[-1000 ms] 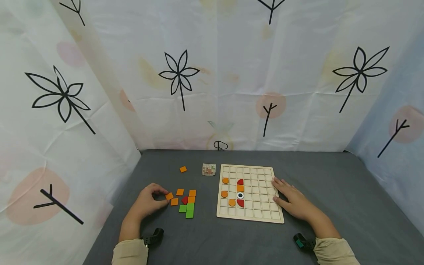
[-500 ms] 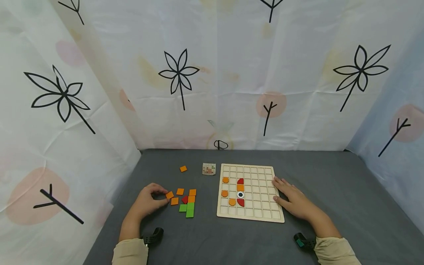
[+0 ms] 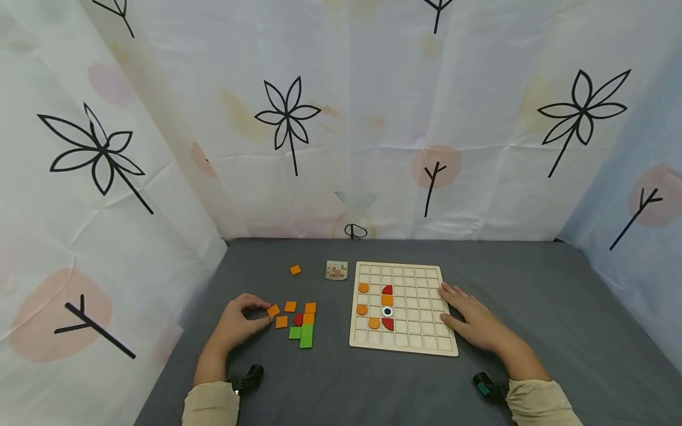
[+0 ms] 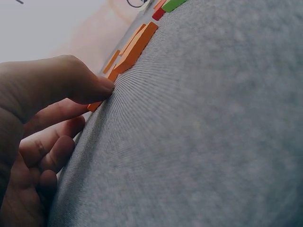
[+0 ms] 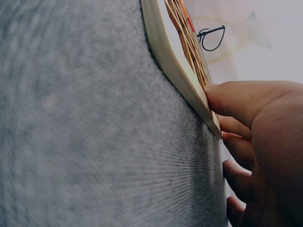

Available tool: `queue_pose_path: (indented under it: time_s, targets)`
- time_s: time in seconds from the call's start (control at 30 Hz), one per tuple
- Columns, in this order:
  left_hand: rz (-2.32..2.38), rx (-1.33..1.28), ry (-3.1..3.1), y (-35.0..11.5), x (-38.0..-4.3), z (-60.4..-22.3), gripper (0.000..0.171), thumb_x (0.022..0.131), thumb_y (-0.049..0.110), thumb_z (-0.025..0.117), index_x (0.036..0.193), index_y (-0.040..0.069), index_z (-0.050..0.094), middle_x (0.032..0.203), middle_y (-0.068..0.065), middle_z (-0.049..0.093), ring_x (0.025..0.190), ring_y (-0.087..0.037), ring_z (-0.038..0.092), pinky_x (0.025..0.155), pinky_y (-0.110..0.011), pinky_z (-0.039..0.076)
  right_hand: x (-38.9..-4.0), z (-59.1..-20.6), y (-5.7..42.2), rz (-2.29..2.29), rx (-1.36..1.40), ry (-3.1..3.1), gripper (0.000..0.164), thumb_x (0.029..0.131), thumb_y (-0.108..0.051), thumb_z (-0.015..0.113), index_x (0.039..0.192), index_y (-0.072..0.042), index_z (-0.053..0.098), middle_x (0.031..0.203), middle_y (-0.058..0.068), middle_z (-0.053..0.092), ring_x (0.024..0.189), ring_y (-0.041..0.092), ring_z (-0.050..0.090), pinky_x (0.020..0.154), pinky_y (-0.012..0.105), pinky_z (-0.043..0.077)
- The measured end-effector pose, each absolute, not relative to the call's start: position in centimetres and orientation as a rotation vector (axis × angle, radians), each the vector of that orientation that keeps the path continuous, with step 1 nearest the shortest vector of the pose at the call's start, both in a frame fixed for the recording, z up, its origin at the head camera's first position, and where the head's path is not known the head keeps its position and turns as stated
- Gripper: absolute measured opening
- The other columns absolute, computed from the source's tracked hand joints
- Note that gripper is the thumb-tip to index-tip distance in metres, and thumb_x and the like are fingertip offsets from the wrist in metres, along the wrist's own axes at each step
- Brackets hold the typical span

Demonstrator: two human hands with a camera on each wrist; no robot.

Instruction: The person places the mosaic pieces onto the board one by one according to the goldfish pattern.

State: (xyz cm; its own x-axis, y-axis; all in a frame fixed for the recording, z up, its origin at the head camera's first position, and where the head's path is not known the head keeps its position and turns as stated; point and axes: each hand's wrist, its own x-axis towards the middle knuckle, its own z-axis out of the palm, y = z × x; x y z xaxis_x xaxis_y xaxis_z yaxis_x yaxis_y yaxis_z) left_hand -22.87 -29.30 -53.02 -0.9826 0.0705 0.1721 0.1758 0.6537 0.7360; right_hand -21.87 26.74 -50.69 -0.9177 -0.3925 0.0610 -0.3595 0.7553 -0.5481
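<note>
My left hand (image 3: 238, 322) is at the left of the table, its thumb and index finger pinching an orange square tile (image 3: 273, 310) at the edge of a loose group. In the left wrist view, the thumb covers part of that orange tile (image 4: 93, 107). My right hand (image 3: 474, 320) rests with fairly straight fingers on the right edge of a pale wooden grid board (image 3: 421, 342). The right wrist view shows the thumb on top of the board's rim (image 5: 177, 78). Orange discs (image 3: 363, 288), red quarter-round pieces (image 3: 388, 324), an orange square (image 3: 387, 300) and an eye piece (image 3: 387, 312) sit in board cells.
Beside my left hand lie more orange tiles (image 3: 290, 306), green tiles (image 3: 306, 335) and a red piece (image 3: 298, 320). One orange tile (image 3: 295, 270) lies farther back. A small patterned card (image 3: 337, 270) is left of the board. Printed fabric (image 3: 373, 118) hangs behind the grey table.
</note>
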Motion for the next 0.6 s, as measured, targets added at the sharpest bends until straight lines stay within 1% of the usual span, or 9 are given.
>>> queue_pose_path:
  time_s: [0.23,0.43,0.5,0.6]
  targets:
    - [-1.259,-0.215,-2.709,-29.3,-23.0,-53.1,0.021,0.083,0.018,0.093,0.101,0.016,0.084,0.108,-0.003,0.073,0.099,-0.020,0.065,0.090,-0.032,0.052,-21.8,-50.6,26.7,-0.874,-0.614,2.889,0.068,0.108,-0.034,0.063,0.162,0.000,0.040,0.171,0.024,0.031,0.156,0.054,0.026,0.121,0.075,0.019]
    - [-1.205,-0.217,-2.702,-28.7,-22.9,-52.8,0.022,0.083,0.014,0.092,0.103,0.015,0.083,0.104,-0.001,0.073,0.092,-0.015,0.064,0.084,-0.030,0.054,-21.7,-50.6,26.7,-0.865,-0.623,2.897,0.067,0.108,-0.034,0.063,0.162,0.000,0.041,0.171,0.024,0.032,0.156,0.054,0.027,0.121,0.075,0.020]
    - [-1.191,-0.220,-2.708,-28.2,-22.8,-52.4,0.022,0.084,0.015,0.091,0.104,0.015,0.082,0.105,-0.001,0.073,0.092,-0.016,0.065,0.083,-0.032,0.055,-21.7,-50.6,26.7,-0.863,-0.618,2.895,0.067,0.108,-0.033,0.063,0.162,-0.001,0.041,0.171,0.024,0.032,0.156,0.054,0.027,0.121,0.075,0.020]
    - [-1.162,-0.243,-2.709,-27.2,-22.6,-50.9,0.021,0.086,0.016,0.090,0.106,0.017,0.082,0.106,0.000,0.072,0.095,-0.017,0.065,0.085,-0.035,0.055,-21.9,-50.5,26.6,-0.874,-0.625,2.887,0.067,0.108,-0.034,0.063,0.162,-0.001,0.041,0.171,0.024,0.032,0.156,0.054,0.027,0.121,0.076,0.020]
